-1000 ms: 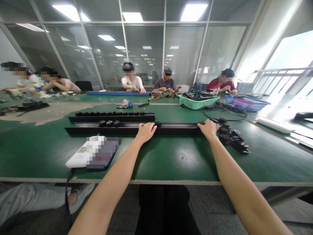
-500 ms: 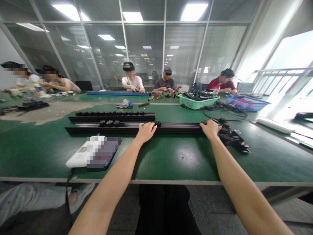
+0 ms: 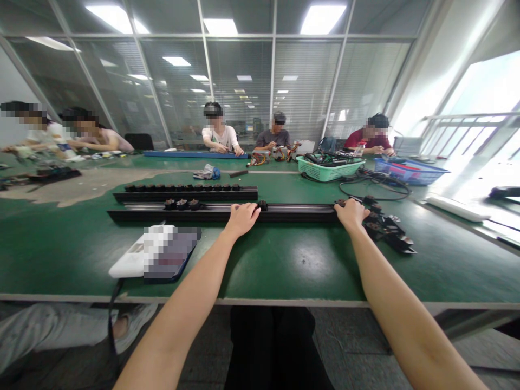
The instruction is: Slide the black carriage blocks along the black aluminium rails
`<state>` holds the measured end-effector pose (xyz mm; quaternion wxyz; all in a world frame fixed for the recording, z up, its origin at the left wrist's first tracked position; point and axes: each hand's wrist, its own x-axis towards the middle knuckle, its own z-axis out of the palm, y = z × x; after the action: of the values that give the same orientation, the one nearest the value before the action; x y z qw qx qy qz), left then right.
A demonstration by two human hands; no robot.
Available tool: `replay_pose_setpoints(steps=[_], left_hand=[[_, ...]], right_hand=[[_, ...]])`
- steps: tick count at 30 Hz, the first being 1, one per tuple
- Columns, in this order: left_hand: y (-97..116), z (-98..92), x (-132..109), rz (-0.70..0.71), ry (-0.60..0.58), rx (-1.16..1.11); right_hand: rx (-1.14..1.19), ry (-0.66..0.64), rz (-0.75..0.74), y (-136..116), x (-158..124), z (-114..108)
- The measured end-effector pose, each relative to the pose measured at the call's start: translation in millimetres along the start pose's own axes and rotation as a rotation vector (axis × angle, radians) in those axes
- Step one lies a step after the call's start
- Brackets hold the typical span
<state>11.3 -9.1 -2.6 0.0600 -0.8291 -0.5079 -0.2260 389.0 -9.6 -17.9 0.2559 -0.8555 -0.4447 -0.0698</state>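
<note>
A long black rail [image 3: 298,215] with a shiny channel along its top lies across the table in front of me. My left hand [image 3: 242,219] curls over its middle, right beside a small black part [image 3: 263,206] seated in the channel. At the rail's right end, my right hand [image 3: 351,213] is closed with its fingertips on another small dark round part [image 3: 340,203], mostly hidden by the fingers. Farther left along the same rail sit several round black parts [image 3: 182,204]. Just beyond it lies a second black rail [image 3: 184,196] carrying a row of similar parts.
Loose black parts [image 3: 390,230] lie right of my right hand. A white device [image 3: 134,254] and a dark phone [image 3: 179,260] rest at left. Beyond are a green basket [image 3: 331,172], a blue basket [image 3: 418,174], cables and a grey cloth [image 3: 207,172]. Several co-workers sit around.
My right hand has shifted very slightly to the right at the rail's end. My left hand and both rails stay where they were.
</note>
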Motion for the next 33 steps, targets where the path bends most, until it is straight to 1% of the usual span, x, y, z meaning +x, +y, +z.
replay_pose_setpoints(steps=[12, 21, 33], left_hand=[[-1.4, 1.8, 0.2, 0.003, 0.005, 0.012], [-1.4, 2.1, 0.1, 0.002, 0.003, 0.008], [-1.9, 1.3, 0.7, -0.002, -0.003, 0.004]], right_hand=[[-0.001, 0.017, 0.020, 1.1, -0.1, 1.3], [0.024, 0.045, -0.004, 2.9, -1.3, 0.8], [0.039, 0.069, 0.044, 5.7, 2.1, 6.9]])
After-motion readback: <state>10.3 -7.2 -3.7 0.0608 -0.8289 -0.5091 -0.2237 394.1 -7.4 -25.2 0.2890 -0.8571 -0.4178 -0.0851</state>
